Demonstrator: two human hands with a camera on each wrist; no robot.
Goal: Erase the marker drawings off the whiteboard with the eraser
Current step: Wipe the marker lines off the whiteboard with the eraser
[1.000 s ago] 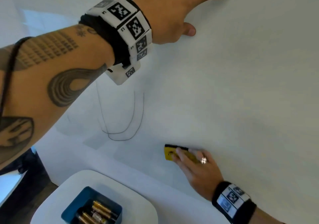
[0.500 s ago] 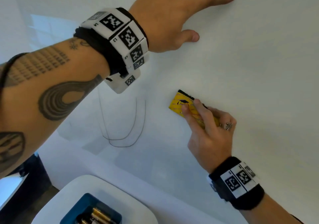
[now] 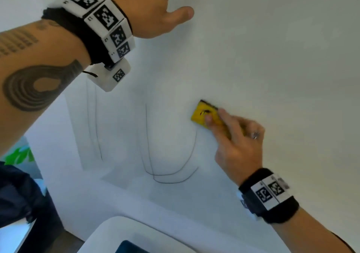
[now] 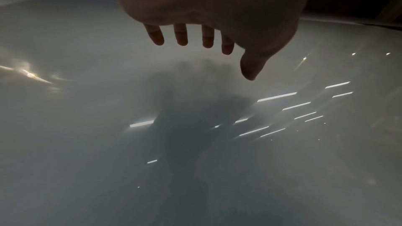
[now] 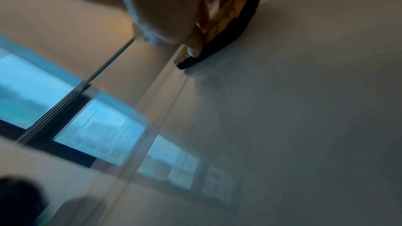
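From my head camera, I see my right hand (image 3: 236, 143) pressing the yellow eraser (image 3: 203, 115) flat on the whiteboard (image 3: 272, 57). My fingers lie over the back of it and hold it there. The eraser sits just at the top end of a thin black marker line (image 3: 191, 151). That line curves down and joins more curved lines (image 3: 167, 177) below. More faint lines (image 3: 95, 128) are further left, under my left arm. My left hand (image 3: 155, 11) is up high on the board. I can see my thumb sticking out, but my fingers go off the top of the picture. A white desk (image 3: 116, 233) peeks in at the bottom, with a blue box (image 3: 128, 248) on it.

From my left wrist, I see my left hand (image 4: 208, 15) spread wide, fingers straight and apart, holding nothing. It is close to the shiny board, but I cannot tell if it touches.

From my right wrist, my thumb (image 5: 194, 45) pinches the side of the eraser (image 5: 228, 28). Its black felt side lies flat against the board.

I think I am in the middle of wiping. The drawings are mostly still there. Next I should push the eraser down along the line, keep it flat, and press hard enough to rub the ink off.
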